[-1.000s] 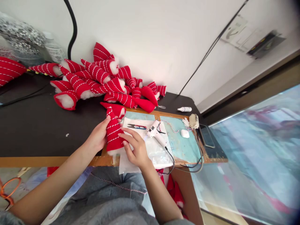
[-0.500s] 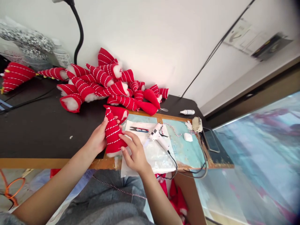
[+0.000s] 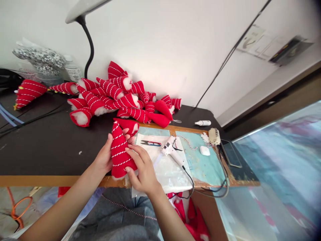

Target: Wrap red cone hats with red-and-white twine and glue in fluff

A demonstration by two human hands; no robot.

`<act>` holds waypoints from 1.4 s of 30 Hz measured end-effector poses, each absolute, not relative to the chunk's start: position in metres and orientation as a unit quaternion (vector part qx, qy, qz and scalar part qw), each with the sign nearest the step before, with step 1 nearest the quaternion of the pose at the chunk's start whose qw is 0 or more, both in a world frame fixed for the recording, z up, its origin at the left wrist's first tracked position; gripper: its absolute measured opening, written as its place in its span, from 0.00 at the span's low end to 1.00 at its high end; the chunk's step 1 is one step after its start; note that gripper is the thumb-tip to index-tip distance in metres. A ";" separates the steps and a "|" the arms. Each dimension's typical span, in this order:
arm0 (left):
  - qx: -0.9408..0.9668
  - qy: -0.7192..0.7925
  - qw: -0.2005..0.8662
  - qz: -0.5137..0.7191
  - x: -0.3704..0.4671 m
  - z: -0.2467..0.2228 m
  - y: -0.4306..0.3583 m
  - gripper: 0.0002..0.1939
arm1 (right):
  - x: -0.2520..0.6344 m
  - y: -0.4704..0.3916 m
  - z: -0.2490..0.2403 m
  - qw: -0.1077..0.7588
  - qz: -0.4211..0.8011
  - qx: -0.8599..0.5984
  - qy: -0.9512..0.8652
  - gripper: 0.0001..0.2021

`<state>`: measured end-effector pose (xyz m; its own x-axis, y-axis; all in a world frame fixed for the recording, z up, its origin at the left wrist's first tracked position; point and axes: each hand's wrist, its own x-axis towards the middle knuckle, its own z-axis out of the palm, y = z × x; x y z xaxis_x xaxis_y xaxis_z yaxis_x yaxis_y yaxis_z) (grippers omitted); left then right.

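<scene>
Between my hands stands a stuffed red felt cone [image 3: 119,150] wound with red-and-white twisted cord, tip up, with white stuffing at its base. My left hand [image 3: 105,155] grips its left side, the fingers passing behind it. My right hand [image 3: 141,167] is closed on its lower right edge, thumb and fingers against the felt. A plain red stuffed cone [image 3: 129,127] lies just behind. To the right, thread snips [image 3: 150,143] and a white hot glue gun [image 3: 172,150] rest on a white sheet [image 3: 165,174].
A heap of corded red cones [image 3: 107,90] fills the back of the dark table [image 3: 50,147]. Further right are a white tube [image 3: 203,123], a small white case [image 3: 205,150], a power block [image 3: 214,136] and a phone [image 3: 231,154]. A lamp's black gooseneck [image 3: 89,47] rises behind.
The view has shifted, so the scene sits slightly lower and further right. Both hands keep hold of the cone, which looks a little more upright.
</scene>
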<state>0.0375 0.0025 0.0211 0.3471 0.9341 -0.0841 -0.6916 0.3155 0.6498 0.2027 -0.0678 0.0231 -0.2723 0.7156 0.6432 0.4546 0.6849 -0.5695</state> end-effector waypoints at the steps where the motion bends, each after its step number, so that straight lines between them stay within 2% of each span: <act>1: 0.264 0.229 0.779 0.521 0.038 0.021 0.002 0.31 | 0.202 -0.068 0.022 0.480 0.139 -0.382 -0.778 0.26; 10: 0.340 0.283 0.737 0.511 0.039 0.029 -0.011 0.46 | 0.202 -0.069 0.008 0.500 0.138 -0.408 -0.751 0.21; 16: 0.365 0.292 0.724 0.508 0.034 0.034 -0.015 0.52 | 0.199 -0.068 -0.001 0.531 0.186 -0.406 -0.720 0.27; 20: 0.334 0.285 0.718 0.540 0.036 0.035 -0.014 0.42 | 0.197 -0.071 -0.008 0.526 0.304 -0.447 -0.656 0.28; 23: 0.293 0.304 0.704 0.571 0.039 0.040 -0.010 0.38 | 0.197 -0.072 -0.011 0.530 0.364 -0.458 -0.614 0.29; 26: 0.284 0.332 0.679 0.590 0.039 0.047 -0.005 0.38 | 0.196 -0.073 -0.012 0.535 0.375 -0.450 -0.609 0.29; 34: 0.345 0.394 0.590 0.614 0.036 0.053 0.000 0.26 | 0.196 -0.075 -0.012 0.525 0.347 -0.452 -0.632 0.30; 39: 0.339 0.375 0.622 0.598 0.034 0.056 -0.003 0.28 | 0.196 -0.076 -0.013 0.544 0.400 -0.425 -0.603 0.30; 42: 0.316 0.342 0.666 0.583 0.030 0.058 -0.004 0.23 | 0.197 -0.076 -0.015 0.553 0.454 -0.404 -0.570 0.30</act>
